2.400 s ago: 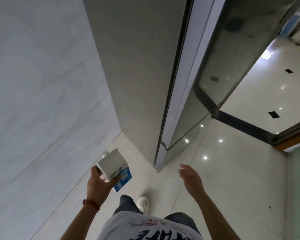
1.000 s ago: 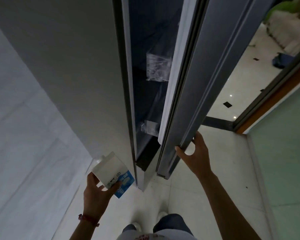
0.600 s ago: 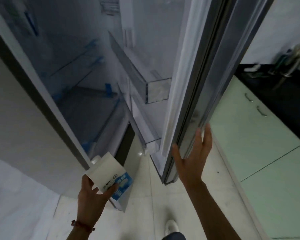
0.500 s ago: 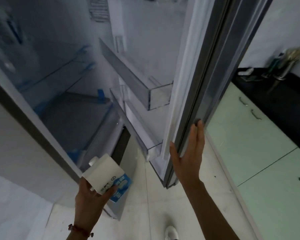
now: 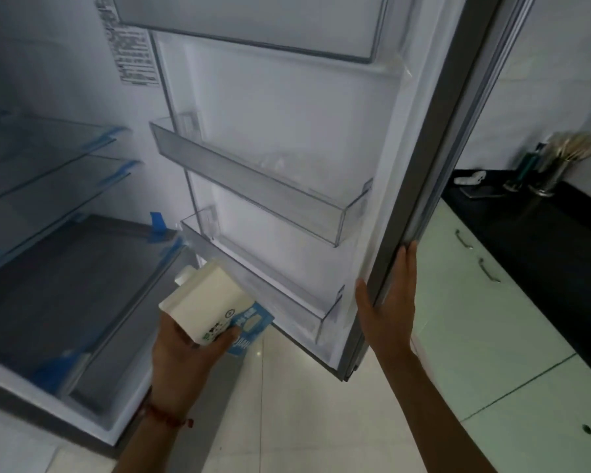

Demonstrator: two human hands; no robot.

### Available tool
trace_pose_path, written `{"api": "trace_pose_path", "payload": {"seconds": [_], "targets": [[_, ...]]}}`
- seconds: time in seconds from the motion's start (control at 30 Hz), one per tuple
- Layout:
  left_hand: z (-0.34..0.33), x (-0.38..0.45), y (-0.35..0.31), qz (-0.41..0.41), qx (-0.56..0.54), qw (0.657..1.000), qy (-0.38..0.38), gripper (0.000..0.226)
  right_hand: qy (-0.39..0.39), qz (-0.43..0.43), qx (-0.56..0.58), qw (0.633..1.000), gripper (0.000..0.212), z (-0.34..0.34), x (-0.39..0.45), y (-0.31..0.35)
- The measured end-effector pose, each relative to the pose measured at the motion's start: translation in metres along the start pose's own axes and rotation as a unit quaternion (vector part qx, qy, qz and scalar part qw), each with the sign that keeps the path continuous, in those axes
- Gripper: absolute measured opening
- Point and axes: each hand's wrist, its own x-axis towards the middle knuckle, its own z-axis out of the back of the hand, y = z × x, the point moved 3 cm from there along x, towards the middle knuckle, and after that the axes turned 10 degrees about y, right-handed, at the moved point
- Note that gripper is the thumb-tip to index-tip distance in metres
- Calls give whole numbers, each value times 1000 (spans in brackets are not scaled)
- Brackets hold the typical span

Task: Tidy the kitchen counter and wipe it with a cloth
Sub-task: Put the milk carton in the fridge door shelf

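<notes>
From the head camera, your left hand [image 5: 185, 349] curls fingers and thumb round a boxy white-and-blue paper carton [image 5: 215, 308] with a small white cap, tilted cap-up just in front of the lowest clear plastic bin [image 5: 263, 288] of the fridge door [image 5: 321, 138]. Your right hand [image 5: 388, 308] lies flat and straight-fingered against the smooth grey outer edge of that door, thumb on the white inner lining. Glass shelves [image 5: 48, 165] edged with blue tape sit to the left, and the glossy black table [image 5: 539, 230] stands right, over pale green cabinets [image 5: 475, 302].

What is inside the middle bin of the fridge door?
The middle door bin looks empty through its clear front. The lowest bin is partly covered by the carton in the left hand.
</notes>
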Motion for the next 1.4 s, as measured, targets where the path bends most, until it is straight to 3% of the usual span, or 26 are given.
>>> {"api": "trace_pose_path", "payload": {"seconds": [0.13,0.33,0.47,0.67,0.8,1.03,1.27,1.4], "targets": [[-27,41,-9,-20,-11,1000,13,87,-10,-3,4,1000,76,0,26,-20],[-74,95,-22,-64,-52,997,13,62,-41,-21,21,999,68,2,58,-39],[-103,138,-10,-81,-93,990,70,67,-47,-35,24,998,68,4,75,-53],[-134,185,-5,-105,-44,971,212,69,-32,-77,44,996,72,2,94,-64],[-148,213,-9,-94,-1,946,310,57,-28,-103,58,993,73,0,101,-69],[-173,236,8,-67,100,896,427,67,-40,-99,62,992,70,-1,103,-67],[-177,237,33,-16,207,854,478,77,-40,-86,51,994,68,2,98,-65],[-169,241,37,-4,227,846,482,79,-34,-81,50,995,68,3,95,-66]]}}
